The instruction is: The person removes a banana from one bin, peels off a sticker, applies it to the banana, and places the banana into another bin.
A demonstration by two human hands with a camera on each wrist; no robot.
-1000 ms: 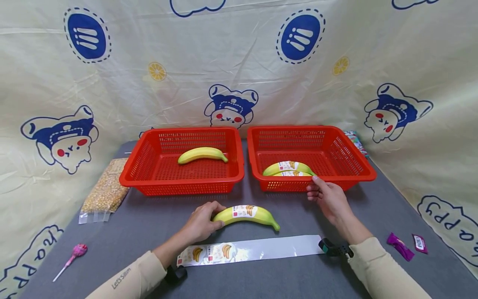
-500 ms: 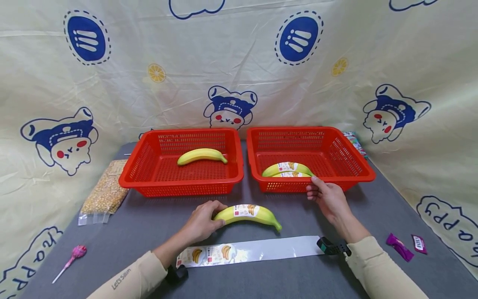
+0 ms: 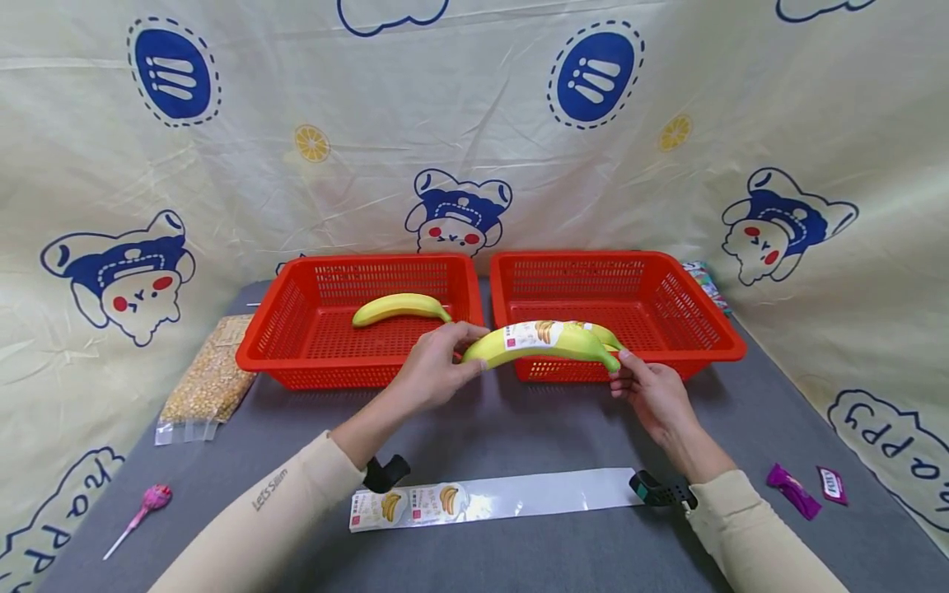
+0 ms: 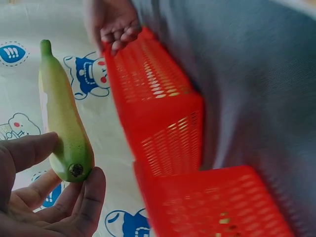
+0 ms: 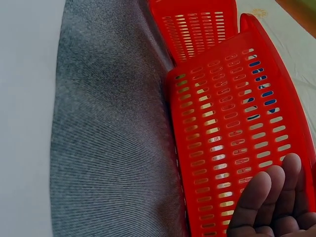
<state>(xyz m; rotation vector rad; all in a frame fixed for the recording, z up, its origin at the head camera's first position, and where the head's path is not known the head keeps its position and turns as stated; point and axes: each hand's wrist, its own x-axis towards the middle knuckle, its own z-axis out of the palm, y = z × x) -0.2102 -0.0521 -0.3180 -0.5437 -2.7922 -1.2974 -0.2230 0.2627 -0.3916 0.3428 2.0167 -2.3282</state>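
In my left hand [image 3: 437, 366] is a banana [image 3: 567, 344] with a white label; thumb and fingers pinch its blunt end. The left wrist view shows that end of the banana [image 4: 69, 113] close up. Its stem points right, near my right hand [image 3: 656, 399], and it overlaps the front of the right red basket [image 3: 697, 342]. My right hand holds that basket's front rim, fingers curled against the outer wall. Labelled bananas [image 3: 606, 334] in the right basket are mostly hidden behind the held one. An unlabelled banana [image 3: 396, 308] lies in the left red basket [image 3: 296, 362].
A strip of banana labels [image 3: 549, 494] lies across the front of the grey table [image 3: 474, 560]. A bag of corn kernels [image 3: 208, 371] and a lollipop [image 3: 156, 497] are at left. Purple-wrapped candy [image 3: 793, 492] and a small packet [image 3: 833, 484] lie at right.
My left hand has raised the labelled banana off the table and carried it forward and right, to the front of the right basket. My right hand stays at the rim.
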